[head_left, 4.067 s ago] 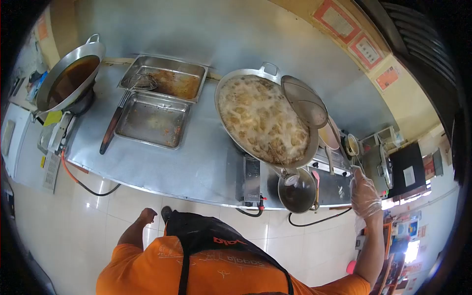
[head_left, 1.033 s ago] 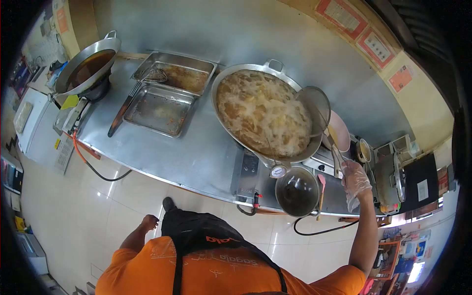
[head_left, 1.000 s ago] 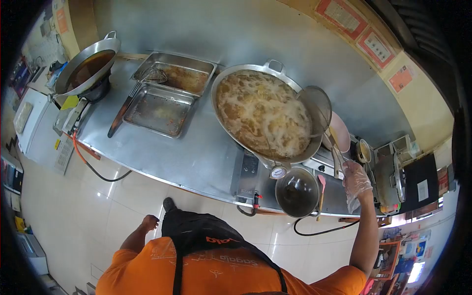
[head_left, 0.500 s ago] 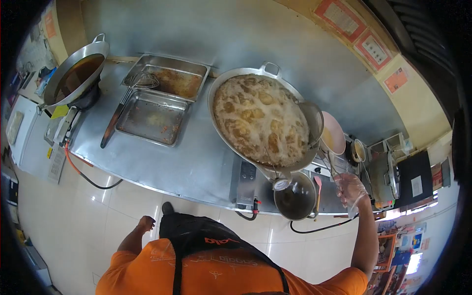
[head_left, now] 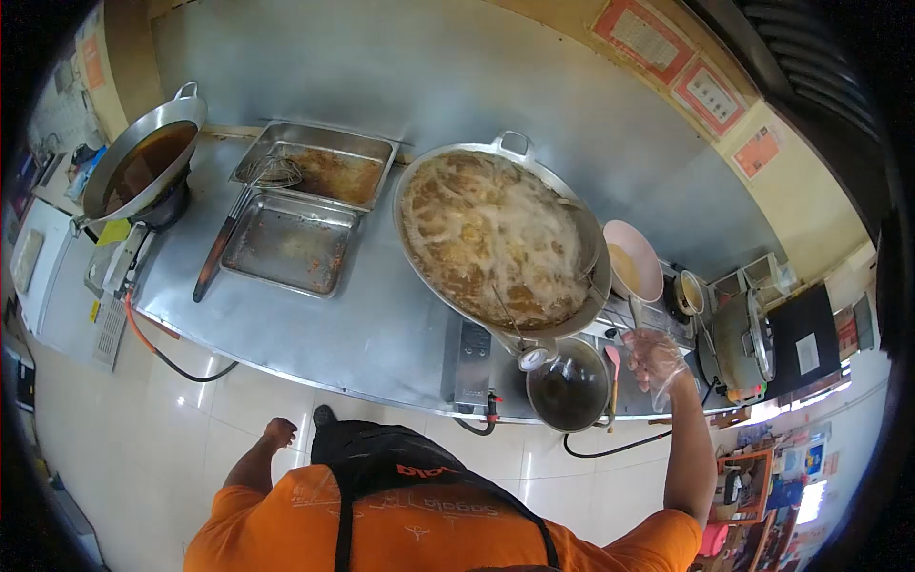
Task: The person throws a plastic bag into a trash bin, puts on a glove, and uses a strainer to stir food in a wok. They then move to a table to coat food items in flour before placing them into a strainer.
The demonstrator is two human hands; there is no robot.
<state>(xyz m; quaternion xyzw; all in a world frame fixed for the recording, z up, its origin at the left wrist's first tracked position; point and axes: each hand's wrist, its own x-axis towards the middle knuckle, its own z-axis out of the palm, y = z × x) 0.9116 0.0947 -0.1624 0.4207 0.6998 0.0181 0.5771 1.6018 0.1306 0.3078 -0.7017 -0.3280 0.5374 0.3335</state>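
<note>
My right hand (head_left: 655, 360), in a clear plastic glove, is closed round the handle of a metal skimmer (head_left: 588, 238). The skimmer's head dips into the right side of a big wok (head_left: 408, 229) of foaming oil. Pieces of food frying under the foam (head_left: 477, 234) are hard to make out. A dial thermometer (head_left: 534, 357) is fixed at the wok's near rim. My left hand (head_left: 278, 434) hangs low, away from the counter, its fingers curled with nothing visible in them.
Left of the wok lie two metal trays (head_left: 276, 243) and a wire strainer with a dark handle (head_left: 214, 257). A second wok (head_left: 143, 157) of dark oil stands far left. Right are a pink bowl (head_left: 637, 253), a dark pan (head_left: 569, 386) and a lidded pot (head_left: 743, 338).
The skimmer's head has gone down and left into the oil, and my right hand has shifted slightly left. The foam has moved about. My left hand stays low.
</note>
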